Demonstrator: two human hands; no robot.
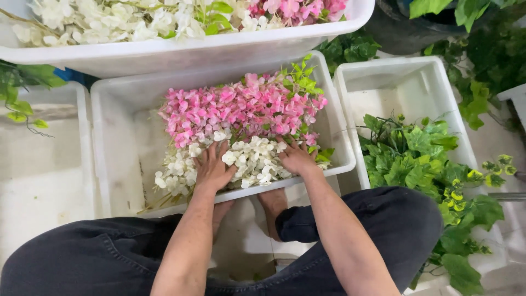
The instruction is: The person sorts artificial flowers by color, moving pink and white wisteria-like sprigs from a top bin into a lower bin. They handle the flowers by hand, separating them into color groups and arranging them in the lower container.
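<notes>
White and pink flowers point(249, 134), heaped, under both flat hands.

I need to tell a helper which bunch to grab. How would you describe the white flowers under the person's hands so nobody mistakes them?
Find the middle white tub, in front of the person's knees. Along its near edge lies the white flower bunch, with the left hand and right hand pressing on it. It sits just below the pink flowers in the same tub.

White flower sprays point(253, 160) are lying heaped at the near end of the middle white tub point(118, 159), being pressed flat under spread palms, with pink flower sprays point(241, 107) piled touching just beyond.
</notes>
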